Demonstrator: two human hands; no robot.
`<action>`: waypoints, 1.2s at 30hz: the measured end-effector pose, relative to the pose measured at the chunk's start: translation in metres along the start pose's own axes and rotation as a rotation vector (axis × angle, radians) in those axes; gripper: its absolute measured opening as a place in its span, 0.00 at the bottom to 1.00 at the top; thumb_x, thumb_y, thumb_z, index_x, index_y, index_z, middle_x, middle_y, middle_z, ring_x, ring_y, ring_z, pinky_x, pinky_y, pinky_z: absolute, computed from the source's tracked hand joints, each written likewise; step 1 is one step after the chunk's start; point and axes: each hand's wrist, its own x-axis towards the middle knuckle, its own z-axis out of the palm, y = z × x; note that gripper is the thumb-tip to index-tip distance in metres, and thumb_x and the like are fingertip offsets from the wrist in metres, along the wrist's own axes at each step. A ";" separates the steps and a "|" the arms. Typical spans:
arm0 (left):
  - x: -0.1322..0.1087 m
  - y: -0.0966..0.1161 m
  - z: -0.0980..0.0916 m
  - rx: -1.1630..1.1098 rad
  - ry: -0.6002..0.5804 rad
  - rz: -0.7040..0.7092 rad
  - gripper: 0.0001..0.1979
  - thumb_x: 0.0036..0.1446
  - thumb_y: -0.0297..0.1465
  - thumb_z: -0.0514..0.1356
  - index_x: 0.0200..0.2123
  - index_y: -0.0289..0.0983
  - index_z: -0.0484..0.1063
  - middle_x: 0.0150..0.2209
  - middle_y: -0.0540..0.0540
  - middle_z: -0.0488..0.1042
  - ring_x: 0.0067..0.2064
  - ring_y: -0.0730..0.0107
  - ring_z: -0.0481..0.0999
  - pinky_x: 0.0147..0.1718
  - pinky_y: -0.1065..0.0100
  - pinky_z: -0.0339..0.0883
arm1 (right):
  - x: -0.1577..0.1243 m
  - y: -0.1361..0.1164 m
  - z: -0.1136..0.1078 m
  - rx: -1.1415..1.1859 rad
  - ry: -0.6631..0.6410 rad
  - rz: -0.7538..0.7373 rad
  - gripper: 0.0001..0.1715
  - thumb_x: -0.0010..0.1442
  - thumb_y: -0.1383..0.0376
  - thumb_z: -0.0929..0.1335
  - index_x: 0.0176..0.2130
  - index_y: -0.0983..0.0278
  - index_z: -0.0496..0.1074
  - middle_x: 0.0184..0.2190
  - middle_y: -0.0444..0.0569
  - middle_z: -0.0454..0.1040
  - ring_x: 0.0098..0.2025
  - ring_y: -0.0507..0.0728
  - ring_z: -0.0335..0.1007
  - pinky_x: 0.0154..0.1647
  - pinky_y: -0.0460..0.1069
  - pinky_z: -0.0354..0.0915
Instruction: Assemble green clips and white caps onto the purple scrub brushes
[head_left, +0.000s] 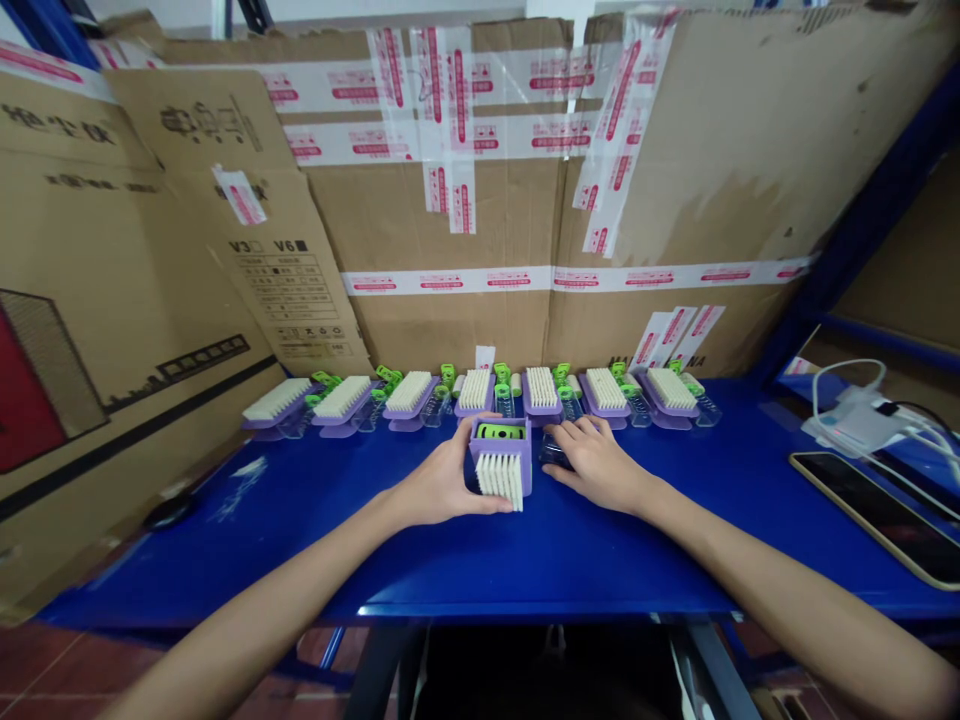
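My left hand [442, 478] grips a purple brush [502, 462] with white bristles and a green insert, holding it on end on the blue table [315, 520]. To its right, my right hand [596, 462] rests on the table with its fingers curled over a small clear part [553, 452] that is mostly hidden. Behind both hands runs a row of several purple brushes [409, 395] lying bristles up, with green clips [390, 378] and small clear bottles [504, 400] between them.
Taped cardboard boxes [525, 200] wall off the back and left. A phone [881, 515] lies at the right edge, beside a white charger with cables [855, 420]. A dark round object [169, 512] sits at the table's left edge. A blue shelf post [862, 230] rises at the right.
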 end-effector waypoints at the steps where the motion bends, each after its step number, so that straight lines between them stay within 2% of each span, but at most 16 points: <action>1: 0.000 0.000 0.000 -0.003 -0.002 0.000 0.60 0.50 0.49 0.85 0.77 0.43 0.59 0.71 0.30 0.77 0.73 0.29 0.78 0.72 0.30 0.70 | 0.000 0.000 0.000 0.000 0.001 0.000 0.27 0.79 0.54 0.71 0.68 0.64 0.73 0.57 0.61 0.84 0.58 0.75 0.77 0.68 0.73 0.65; 7: 0.000 0.001 0.000 -0.001 -0.001 0.031 0.57 0.55 0.49 0.83 0.77 0.42 0.58 0.70 0.29 0.77 0.72 0.30 0.79 0.71 0.30 0.71 | 0.000 0.002 0.002 -0.012 0.016 -0.014 0.26 0.78 0.54 0.71 0.68 0.63 0.74 0.57 0.61 0.84 0.57 0.74 0.78 0.68 0.73 0.65; 13: -0.001 -0.001 -0.002 0.024 0.005 0.025 0.58 0.56 0.48 0.82 0.79 0.42 0.56 0.73 0.28 0.75 0.74 0.29 0.77 0.73 0.30 0.70 | 0.000 0.002 0.001 -0.014 0.021 -0.014 0.26 0.79 0.53 0.71 0.68 0.62 0.74 0.56 0.61 0.84 0.57 0.74 0.79 0.68 0.73 0.65; 20: -0.001 -0.006 -0.002 0.003 0.030 -0.010 0.55 0.55 0.48 0.83 0.77 0.42 0.60 0.66 0.31 0.82 0.65 0.32 0.85 0.66 0.31 0.79 | -0.001 0.002 -0.001 -0.007 0.011 -0.010 0.26 0.78 0.53 0.71 0.68 0.62 0.74 0.56 0.62 0.84 0.58 0.75 0.79 0.68 0.73 0.66; 28: 0.001 0.002 -0.003 -0.052 0.033 -0.016 0.48 0.56 0.48 0.82 0.73 0.41 0.65 0.64 0.31 0.84 0.62 0.35 0.88 0.62 0.34 0.84 | -0.001 0.002 0.000 -0.008 0.008 -0.009 0.27 0.79 0.53 0.69 0.69 0.63 0.74 0.57 0.62 0.84 0.58 0.75 0.78 0.69 0.74 0.65; 36: 0.002 0.000 -0.002 -0.179 -0.007 -0.025 0.47 0.57 0.45 0.82 0.73 0.41 0.66 0.65 0.30 0.84 0.63 0.36 0.89 0.65 0.30 0.83 | -0.002 0.003 0.002 -0.015 0.037 -0.037 0.28 0.79 0.52 0.69 0.70 0.62 0.73 0.57 0.61 0.84 0.56 0.74 0.78 0.68 0.73 0.65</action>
